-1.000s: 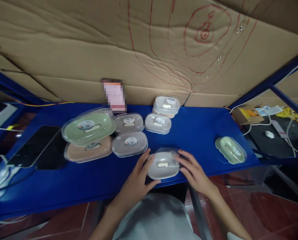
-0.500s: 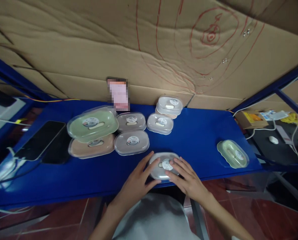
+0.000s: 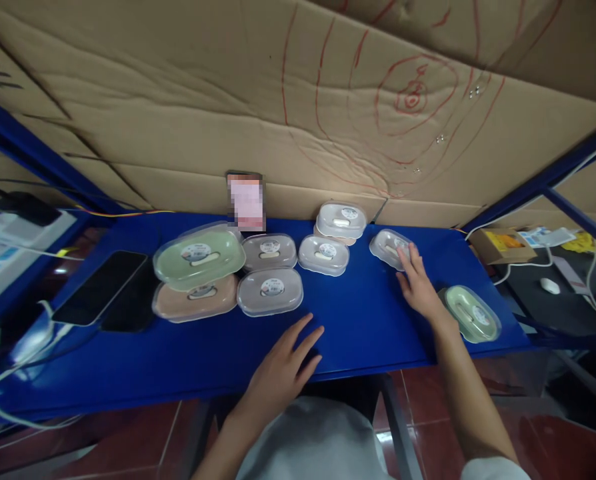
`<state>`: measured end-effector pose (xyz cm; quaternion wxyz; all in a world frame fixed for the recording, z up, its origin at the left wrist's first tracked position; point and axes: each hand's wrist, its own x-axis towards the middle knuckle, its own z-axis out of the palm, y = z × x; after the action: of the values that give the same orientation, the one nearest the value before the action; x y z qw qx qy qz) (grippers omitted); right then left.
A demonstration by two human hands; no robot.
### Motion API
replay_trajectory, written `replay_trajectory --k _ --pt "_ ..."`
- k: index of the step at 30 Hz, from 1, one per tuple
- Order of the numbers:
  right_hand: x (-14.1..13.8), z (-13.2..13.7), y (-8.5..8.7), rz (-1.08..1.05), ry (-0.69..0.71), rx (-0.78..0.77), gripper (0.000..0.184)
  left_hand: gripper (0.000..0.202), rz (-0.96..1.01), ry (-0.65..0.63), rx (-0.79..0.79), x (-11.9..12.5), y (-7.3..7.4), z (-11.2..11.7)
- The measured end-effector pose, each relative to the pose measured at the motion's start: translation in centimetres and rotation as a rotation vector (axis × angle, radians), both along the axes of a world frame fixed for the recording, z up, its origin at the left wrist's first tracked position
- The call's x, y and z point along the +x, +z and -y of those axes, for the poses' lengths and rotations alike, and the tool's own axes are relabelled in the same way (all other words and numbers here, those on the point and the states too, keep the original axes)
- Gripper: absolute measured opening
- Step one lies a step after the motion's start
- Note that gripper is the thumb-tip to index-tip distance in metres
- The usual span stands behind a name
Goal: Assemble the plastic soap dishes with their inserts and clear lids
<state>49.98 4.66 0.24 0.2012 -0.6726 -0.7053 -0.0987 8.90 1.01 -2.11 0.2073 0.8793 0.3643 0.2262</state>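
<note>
My right hand (image 3: pixel 418 285) reaches far across the blue table (image 3: pixel 358 320), its fingers spread and its fingertips resting on a small grey lidded soap box (image 3: pixel 390 247) near the back wall. My left hand (image 3: pixel 284 369) lies flat and open on the table near the front edge, holding nothing. A green soap box (image 3: pixel 472 313) sits just right of my right wrist.
Several lidded soap boxes cluster at the table's middle: a green one (image 3: pixel 199 255) stacked on a peach one (image 3: pixel 196 298), grey ones (image 3: pixel 271 291) beside them. A black phone (image 3: pixel 99 288) lies at left. Cardboard (image 3: pixel 298 100) forms the back wall. Cables and a cardboard box (image 3: pixel 501 245) lie at right.
The grey soap box that both hands held at the front edge now sits far back at right, under my right fingertips. My left hand has let go and stayed near the front.
</note>
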Motion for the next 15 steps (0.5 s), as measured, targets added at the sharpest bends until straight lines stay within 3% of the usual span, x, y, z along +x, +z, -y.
replay_trajectory --k 3,7,9,11,15 --pt "1.3 2.8 1.1 0.007 -0.119 0.052 0.059 0.046 -0.003 0.013 0.028 0.0 -0.2 0.1" --pt "5.3 10.9 0.0 0.051 -0.528 0.191 0.068 0.043 -0.007 0.015 0.044 0.1 -0.4 -0.1" --pt "6.1 14.0 -1.3 0.047 -0.517 0.18 0.071 0.042 -0.009 0.002 0.052 0.1 -0.3 -0.2" --pt "4.7 15.5 -2.2 0.024 -0.406 0.154 0.075 0.042 -0.02 -0.021 0.057 0.2 -0.1 -0.3" --pt "-4.0 14.4 -1.5 -0.077 -0.166 -0.023 0.075 0.053 -0.038 -0.076 0.052 0.2 0.3 -0.2"
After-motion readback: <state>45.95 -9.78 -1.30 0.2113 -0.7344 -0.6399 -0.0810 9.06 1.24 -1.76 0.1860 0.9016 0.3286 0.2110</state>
